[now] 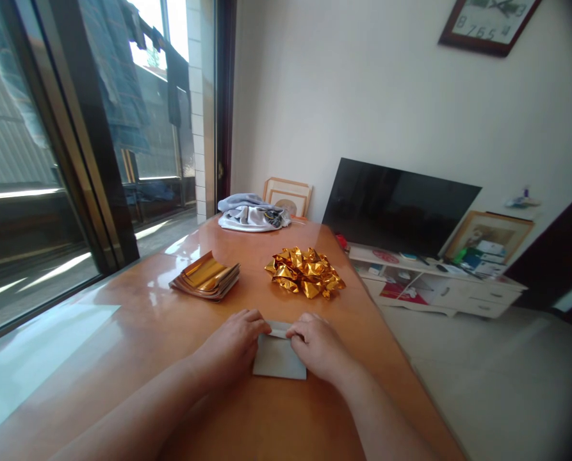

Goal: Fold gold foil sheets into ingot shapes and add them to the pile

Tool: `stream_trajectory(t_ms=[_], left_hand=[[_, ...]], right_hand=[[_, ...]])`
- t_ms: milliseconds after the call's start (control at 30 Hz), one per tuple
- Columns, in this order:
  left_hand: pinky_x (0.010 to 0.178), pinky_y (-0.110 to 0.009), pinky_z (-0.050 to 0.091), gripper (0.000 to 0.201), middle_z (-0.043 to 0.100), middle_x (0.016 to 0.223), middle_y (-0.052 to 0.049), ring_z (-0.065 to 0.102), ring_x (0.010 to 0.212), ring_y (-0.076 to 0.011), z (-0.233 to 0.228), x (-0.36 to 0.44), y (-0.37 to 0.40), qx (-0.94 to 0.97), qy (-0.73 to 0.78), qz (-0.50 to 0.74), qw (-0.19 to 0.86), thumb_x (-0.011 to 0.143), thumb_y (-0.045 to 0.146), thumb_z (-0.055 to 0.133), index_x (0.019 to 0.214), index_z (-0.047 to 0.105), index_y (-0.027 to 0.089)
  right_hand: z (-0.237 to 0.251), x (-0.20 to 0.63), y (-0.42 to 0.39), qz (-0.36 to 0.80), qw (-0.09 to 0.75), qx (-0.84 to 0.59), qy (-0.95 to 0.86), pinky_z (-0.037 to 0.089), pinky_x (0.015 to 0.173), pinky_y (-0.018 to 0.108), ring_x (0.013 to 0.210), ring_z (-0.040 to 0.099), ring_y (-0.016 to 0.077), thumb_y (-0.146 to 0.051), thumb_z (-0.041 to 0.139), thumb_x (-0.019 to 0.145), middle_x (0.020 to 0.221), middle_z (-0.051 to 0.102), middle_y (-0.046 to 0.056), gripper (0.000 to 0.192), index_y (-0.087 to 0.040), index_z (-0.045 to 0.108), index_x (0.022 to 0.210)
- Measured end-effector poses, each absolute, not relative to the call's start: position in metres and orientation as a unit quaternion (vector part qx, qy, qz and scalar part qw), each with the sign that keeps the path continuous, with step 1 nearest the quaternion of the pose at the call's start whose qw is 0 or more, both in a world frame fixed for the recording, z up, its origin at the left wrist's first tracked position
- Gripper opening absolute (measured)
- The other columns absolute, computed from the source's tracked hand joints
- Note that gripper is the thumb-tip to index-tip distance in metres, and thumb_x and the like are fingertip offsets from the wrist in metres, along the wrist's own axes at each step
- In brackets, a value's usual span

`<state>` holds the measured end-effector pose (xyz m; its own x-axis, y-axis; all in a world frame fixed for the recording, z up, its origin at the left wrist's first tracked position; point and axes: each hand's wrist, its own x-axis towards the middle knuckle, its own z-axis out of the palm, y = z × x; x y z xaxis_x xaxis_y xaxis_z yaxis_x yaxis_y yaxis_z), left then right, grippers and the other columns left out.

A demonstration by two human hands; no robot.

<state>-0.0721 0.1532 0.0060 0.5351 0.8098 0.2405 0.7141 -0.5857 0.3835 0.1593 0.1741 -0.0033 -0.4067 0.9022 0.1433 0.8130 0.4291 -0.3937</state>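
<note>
A pale grey-white sheet of paper [280, 360] lies flat on the wooden table [209, 397] in front of me, its far edge folded over in a narrow strip. My left hand [241, 339] pinches the left end of that fold. At the right end, my right hand [320, 342] has its fingers curled and closed on the same fold. Beyond my left hand is a stack of gold foil paper sheets [206, 276], its top sheet curling up. A pile of folded gold foil pieces [305, 273] sits past my right hand.
Folded grey and white cloth [252, 212] rests at the table's far end, near a framed picture [288, 195]. A sliding glass door [74, 160] runs along the left. To the right stand a low white cabinet [439, 288] and a large television [398, 205].
</note>
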Motion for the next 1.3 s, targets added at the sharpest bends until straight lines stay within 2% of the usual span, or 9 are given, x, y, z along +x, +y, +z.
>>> stream_trajectory(t_ms=[333, 500, 600, 733, 867, 967, 1033, 1167, 1300], left_hand=[[0.091, -0.036, 0.047, 0.03, 0.064, 0.098, -0.009, 0.059, 0.098, -0.0238, 0.01, -0.071, 0.153, 0.884, 0.432, 0.137, 0.112, 0.092, 0.013, 0.046, 0.098, 0.073, 0.023], [0.091, -0.036, 0.047, 0.031, 0.066, 0.102, -0.009, 0.06, 0.098, -0.0236, 0.011, -0.073, 0.152, 0.884, 0.433, 0.133, 0.119, 0.092, 0.015, 0.045, 0.105, 0.073, 0.023], [0.092, -0.036, 0.045, 0.031, 0.067, 0.105, -0.008, 0.061, 0.1, -0.0235, 0.014, -0.076, 0.152, 0.882, 0.436, 0.127, 0.124, 0.094, 0.018, 0.045, 0.108, 0.072, 0.024], [0.096, -0.037, 0.04, 0.026, 0.069, 0.106, -0.004, 0.059, 0.105, -0.0241, 0.022, -0.081, 0.15, 0.886, 0.429, 0.124, 0.125, 0.095, 0.025, 0.048, 0.107, 0.071, 0.028], [0.095, -0.039, 0.039, 0.027, 0.07, 0.105, -0.003, 0.058, 0.104, -0.027, 0.029, -0.085, 0.147, 0.89, 0.422, 0.109, 0.137, 0.088, 0.046, 0.063, 0.108, 0.07, 0.029], [0.096, -0.041, 0.038, 0.058, 0.069, 0.11, -0.005, 0.058, 0.106, -0.0301, 0.029, -0.085, 0.145, 0.89, 0.424, 0.103, 0.134, 0.072, 0.061, 0.077, 0.118, 0.066, 0.028], [0.097, -0.042, 0.037, 0.066, 0.068, 0.113, -0.005, 0.057, 0.107, -0.0306, 0.026, -0.084, 0.145, 0.89, 0.428, 0.101, 0.125, 0.065, 0.06, 0.082, 0.121, 0.065, 0.028], [0.095, -0.04, 0.037, 0.059, 0.067, 0.111, -0.004, 0.058, 0.105, -0.0286, 0.022, -0.082, 0.146, 0.888, 0.432, 0.104, 0.116, 0.064, 0.053, 0.086, 0.112, 0.066, 0.027], [0.09, -0.037, 0.037, 0.032, 0.067, 0.099, -0.002, 0.059, 0.099, -0.0253, 0.024, -0.08, 0.147, 0.887, 0.433, 0.112, 0.115, 0.075, 0.045, 0.078, 0.097, 0.066, 0.025]], right_hand=[[-0.001, 0.161, 0.174, 0.131, 0.153, -0.505, -0.839, 0.042, 0.082, 0.027, 0.094, 0.062, 0.0206, -0.018, 0.057, 0.088, 0.096, 0.071, 0.006, 0.028, -0.028, 0.081, 0.099], [0.006, 0.16, 0.168, 0.116, 0.127, -0.506, -0.845, 0.041, 0.082, 0.029, 0.094, 0.061, 0.022, -0.019, 0.059, 0.087, 0.094, 0.07, 0.006, 0.025, -0.027, 0.08, 0.097], [0.014, 0.163, 0.162, 0.138, 0.123, -0.5, -0.846, 0.041, 0.085, 0.03, 0.097, 0.061, 0.0239, -0.029, 0.064, 0.086, 0.098, 0.071, 0.006, 0.024, -0.027, 0.078, 0.105], [0.023, 0.173, 0.154, 0.212, 0.129, -0.481, -0.841, 0.043, 0.092, 0.033, 0.107, 0.062, 0.0283, -0.048, 0.077, 0.077, 0.116, 0.07, 0.006, 0.052, -0.03, 0.071, 0.125], [0.025, 0.177, 0.148, 0.212, 0.103, -0.475, -0.848, 0.042, 0.097, 0.038, 0.115, 0.059, 0.0332, -0.055, 0.085, 0.063, 0.128, 0.066, 0.006, 0.073, -0.032, 0.067, 0.129], [0.025, 0.173, 0.146, 0.19, 0.074, -0.48, -0.853, 0.041, 0.097, 0.039, 0.115, 0.058, 0.0332, -0.05, 0.085, 0.063, 0.127, 0.066, 0.006, 0.067, -0.032, 0.068, 0.125], [0.025, 0.17, 0.145, 0.18, 0.065, -0.483, -0.854, 0.04, 0.096, 0.039, 0.114, 0.059, 0.0329, -0.047, 0.082, 0.067, 0.126, 0.067, 0.007, 0.06, -0.031, 0.068, 0.123], [0.027, 0.168, 0.146, 0.172, 0.061, -0.491, -0.852, 0.041, 0.092, 0.038, 0.111, 0.06, 0.0324, -0.042, 0.076, 0.074, 0.12, 0.069, 0.007, 0.05, -0.029, 0.068, 0.121], [0.035, 0.169, 0.144, 0.191, 0.065, -0.497, -0.844, 0.043, 0.087, 0.035, 0.106, 0.062, 0.0314, -0.049, 0.077, 0.073, 0.116, 0.07, 0.005, 0.047, -0.03, 0.07, 0.115]])
